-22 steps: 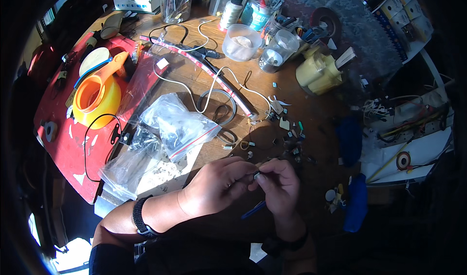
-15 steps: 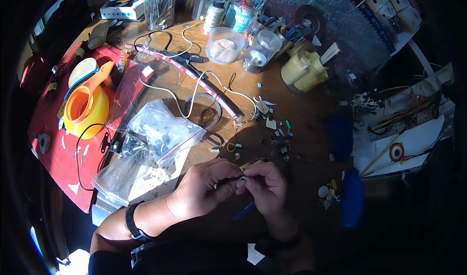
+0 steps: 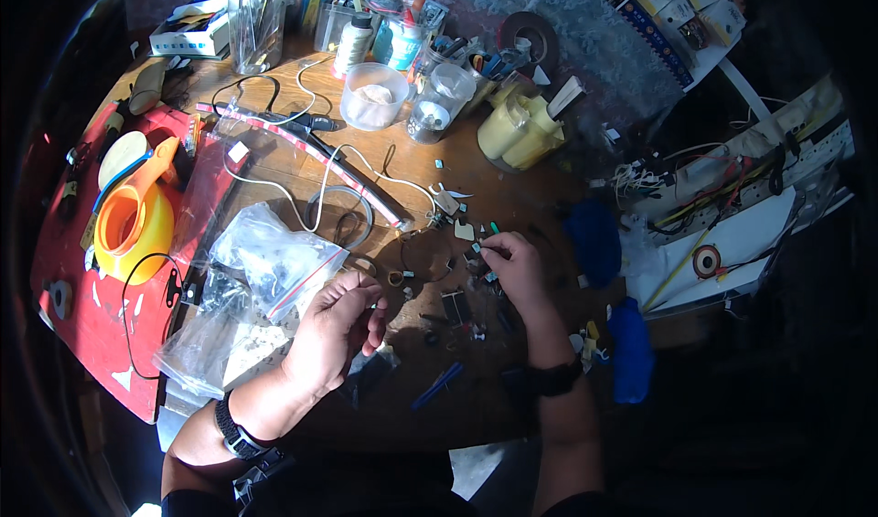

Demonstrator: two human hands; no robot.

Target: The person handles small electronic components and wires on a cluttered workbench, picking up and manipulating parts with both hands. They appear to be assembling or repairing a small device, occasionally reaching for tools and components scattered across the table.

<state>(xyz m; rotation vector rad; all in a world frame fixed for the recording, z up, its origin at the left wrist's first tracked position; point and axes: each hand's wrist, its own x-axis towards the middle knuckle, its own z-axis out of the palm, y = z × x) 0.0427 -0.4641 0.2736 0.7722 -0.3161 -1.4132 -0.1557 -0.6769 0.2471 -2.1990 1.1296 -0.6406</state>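
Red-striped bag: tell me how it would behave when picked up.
The red-striped bag would probably flop and sag, as its thin, clear film lies crumpled. It may slip a little when pinched, given its glossy shine.

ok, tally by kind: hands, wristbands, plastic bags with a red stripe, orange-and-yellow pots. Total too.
Hands: 2, left hand and right hand
Wristbands: 2, one per arm
Red-striped plastic bag: 1
Orange-and-yellow pot: 1
Total: 6
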